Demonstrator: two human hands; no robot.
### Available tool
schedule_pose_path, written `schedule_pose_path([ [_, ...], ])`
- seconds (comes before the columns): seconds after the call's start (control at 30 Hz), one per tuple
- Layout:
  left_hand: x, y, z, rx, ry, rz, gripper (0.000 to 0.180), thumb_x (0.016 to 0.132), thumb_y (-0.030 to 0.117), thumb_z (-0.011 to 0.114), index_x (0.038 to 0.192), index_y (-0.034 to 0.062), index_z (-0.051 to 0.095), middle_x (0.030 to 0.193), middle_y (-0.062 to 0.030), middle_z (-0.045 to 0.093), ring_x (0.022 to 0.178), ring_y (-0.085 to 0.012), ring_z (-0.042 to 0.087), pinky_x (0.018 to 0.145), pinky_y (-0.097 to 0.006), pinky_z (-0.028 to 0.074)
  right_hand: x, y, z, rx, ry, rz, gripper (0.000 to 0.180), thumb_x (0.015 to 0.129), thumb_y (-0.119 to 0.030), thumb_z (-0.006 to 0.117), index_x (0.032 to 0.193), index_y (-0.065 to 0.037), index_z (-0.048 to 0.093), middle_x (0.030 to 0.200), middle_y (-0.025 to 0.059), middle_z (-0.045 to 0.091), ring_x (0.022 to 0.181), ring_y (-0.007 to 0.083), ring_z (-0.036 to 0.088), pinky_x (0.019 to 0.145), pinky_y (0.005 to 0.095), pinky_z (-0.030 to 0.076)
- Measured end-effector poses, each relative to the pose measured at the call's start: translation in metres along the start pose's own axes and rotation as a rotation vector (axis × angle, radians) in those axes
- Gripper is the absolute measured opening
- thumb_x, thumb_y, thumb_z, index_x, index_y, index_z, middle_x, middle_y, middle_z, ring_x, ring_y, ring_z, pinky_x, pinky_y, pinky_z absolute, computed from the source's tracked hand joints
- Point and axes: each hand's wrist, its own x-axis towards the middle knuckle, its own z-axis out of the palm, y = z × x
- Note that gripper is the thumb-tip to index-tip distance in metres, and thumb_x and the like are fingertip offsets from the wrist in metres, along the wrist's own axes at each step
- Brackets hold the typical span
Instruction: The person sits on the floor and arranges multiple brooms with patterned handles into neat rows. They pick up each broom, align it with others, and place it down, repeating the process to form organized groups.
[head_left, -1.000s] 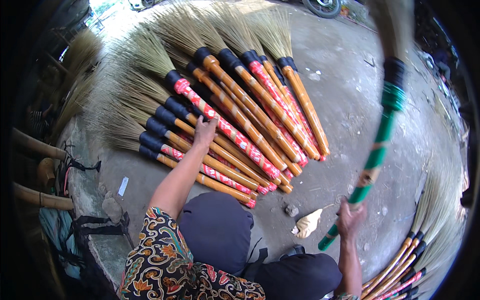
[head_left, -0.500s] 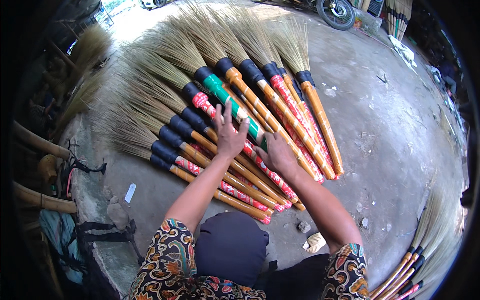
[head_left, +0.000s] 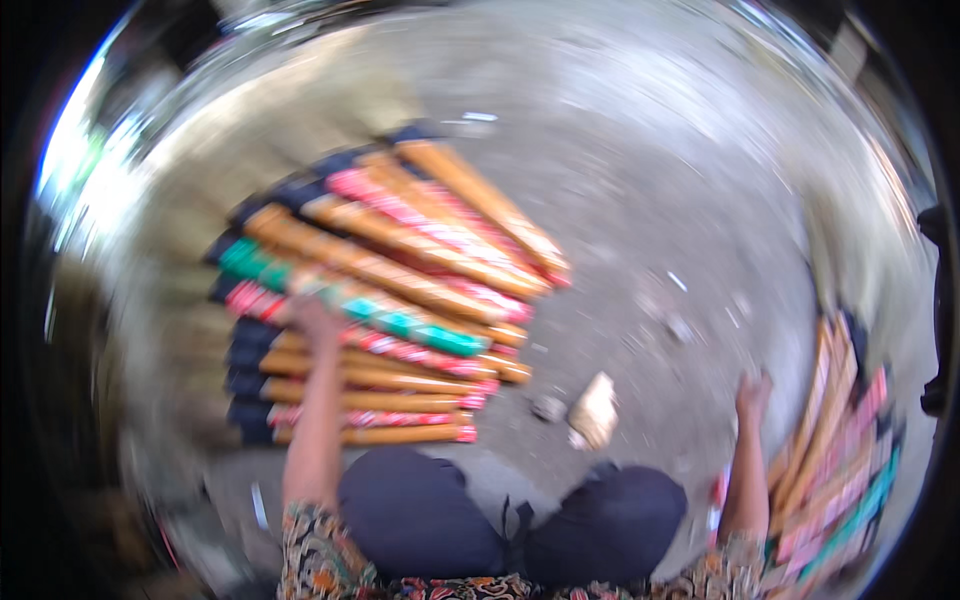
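The picture is motion-blurred. A fan-shaped pile of brooms (head_left: 390, 300) with orange, red-patterned and green-banded handles lies on the concrete ground ahead of me. My left hand (head_left: 312, 318) rests on the pile, on the handles just below the green-banded broom (head_left: 350, 298). My right hand (head_left: 754, 392) reaches out to the right, fingers spread, next to a second stack of brooms (head_left: 838, 440); it holds nothing that I can see.
My knees in dark trousers (head_left: 520, 515) fill the lower middle. A pale scrap (head_left: 594, 410) and a small stone (head_left: 548, 407) lie on the grey ground (head_left: 660, 200) between the two broom piles.
The view swung right and blurred. The green-banded broom now lies on the pile. My right hand left the pile and moved out to the stack at right; my left hand stayed.
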Motion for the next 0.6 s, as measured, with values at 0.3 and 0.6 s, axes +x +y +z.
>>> schedule_pose_path([
  [0.3, -0.017, 0.058, -0.047, -0.943, 0.352, -0.227, 0.118, 0.093, 0.066, 0.066, 0.164, -0.0068, 0.006, 0.165, -0.0407, 0.017, 0.154, -0.0482, 0.027, 0.127, -0.048, 0.026, -0.02, 0.23, -0.057, -0.165, 0.14, 0.733, 0.062, 0.093, -0.039, 0.072, 0.141, -0.005, 0.053, 0.145, 0.0211, 0.053, 0.138, 0.0372, 0.049, 0.112, 0.0547, 0.044],
  [0.6, -0.033, 0.066, -0.057, -1.033, 0.264, -0.149, 0.114, 0.099, 0.06, 0.062, 0.161, -0.0132, 0.002, 0.166, -0.0402, 0.014, 0.155, -0.045, 0.025, 0.128, -0.045, 0.022, -0.005, 0.296, -0.098, -0.183, 0.062, 0.769, 0.065, 0.093, -0.037, 0.073, 0.144, -0.004, 0.052, 0.142, 0.0241, 0.059, 0.133, 0.0412, 0.056, 0.11, 0.0522, 0.045],
])
